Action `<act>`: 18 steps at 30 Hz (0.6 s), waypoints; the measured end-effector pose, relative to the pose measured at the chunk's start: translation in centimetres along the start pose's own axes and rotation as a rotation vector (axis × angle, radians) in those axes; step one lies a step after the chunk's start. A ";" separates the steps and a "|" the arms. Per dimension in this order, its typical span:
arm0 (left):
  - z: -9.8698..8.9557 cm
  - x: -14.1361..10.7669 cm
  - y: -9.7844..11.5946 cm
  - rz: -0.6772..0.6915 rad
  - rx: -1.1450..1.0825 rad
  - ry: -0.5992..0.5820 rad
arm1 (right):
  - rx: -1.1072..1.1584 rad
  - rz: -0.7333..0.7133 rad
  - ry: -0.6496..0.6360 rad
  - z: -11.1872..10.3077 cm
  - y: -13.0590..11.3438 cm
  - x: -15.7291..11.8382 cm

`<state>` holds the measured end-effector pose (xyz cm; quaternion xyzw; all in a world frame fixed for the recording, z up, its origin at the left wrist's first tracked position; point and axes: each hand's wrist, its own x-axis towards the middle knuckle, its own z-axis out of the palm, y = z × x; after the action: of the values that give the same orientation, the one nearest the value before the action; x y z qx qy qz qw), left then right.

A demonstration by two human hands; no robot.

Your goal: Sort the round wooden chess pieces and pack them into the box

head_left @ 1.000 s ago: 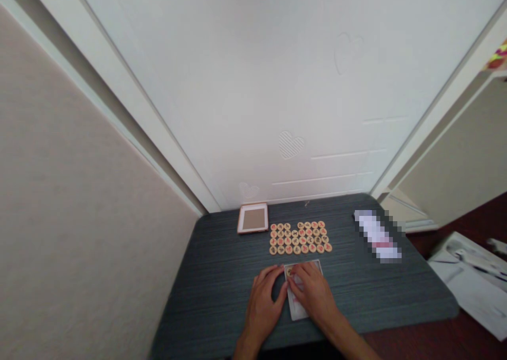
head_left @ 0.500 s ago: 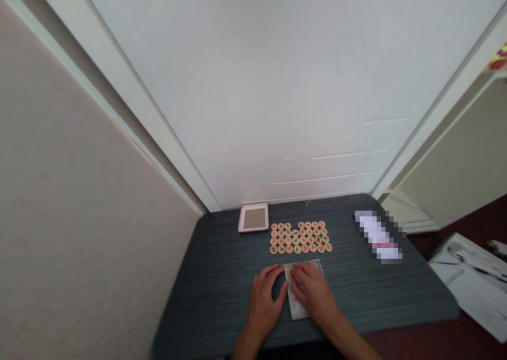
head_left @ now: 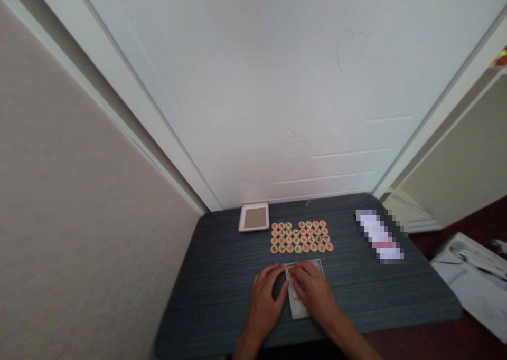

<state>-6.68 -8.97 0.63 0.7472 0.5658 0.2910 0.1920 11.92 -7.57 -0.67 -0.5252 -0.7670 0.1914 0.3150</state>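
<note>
A shallow pale box (head_left: 293, 310) lies near the front of the table. My left hand (head_left: 264, 296) steadies its left side, fingertips at the far left corner and thumb against the near part of that edge. My right hand (head_left: 315, 291) reaches over the box, its fingers pinched at a round wooden Chinese chess piece (head_left: 290, 270) inside the far left corner. Beyond both hands, several rows of such Chinese chess pieces (head_left: 303, 239) lie flat, with red or black characters. The back row has a gap in it. My right hand hides much of the box's inside.
An open lid or tray with a brown panel (head_left: 254, 218) lies at the back left of the dark table (head_left: 214, 286). A blurred-out flat object (head_left: 379, 236) is on the right. A white door (head_left: 245, 85) stands behind, and a white box (head_left: 475, 281) is beyond the right edge.
My right fingertips have shifted slightly, and the chess piece in the box corner shows more clearly. My left hand and the rows of pieces stay as they were.
</note>
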 end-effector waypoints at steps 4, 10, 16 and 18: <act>0.0 0.0 0.0 -0.005 -0.006 0.003 | 0.001 0.002 -0.002 0.1 0.0 0.0; -0.1 0.1 0.1 -0.004 -0.012 -0.004 | -0.008 0.011 0.006 0.2 0.2 0.0; 0.0 0.1 0.1 -0.003 -0.018 0.003 | -0.017 -0.020 0.031 0.2 0.3 0.0; 0.0 0.0 0.1 -0.007 -0.020 -0.002 | -0.029 -0.029 0.042 0.4 0.4 0.0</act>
<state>-6.61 -8.96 0.75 0.7437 0.5651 0.2953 0.2010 11.89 -7.44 -1.18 -0.5224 -0.7705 0.1643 0.3261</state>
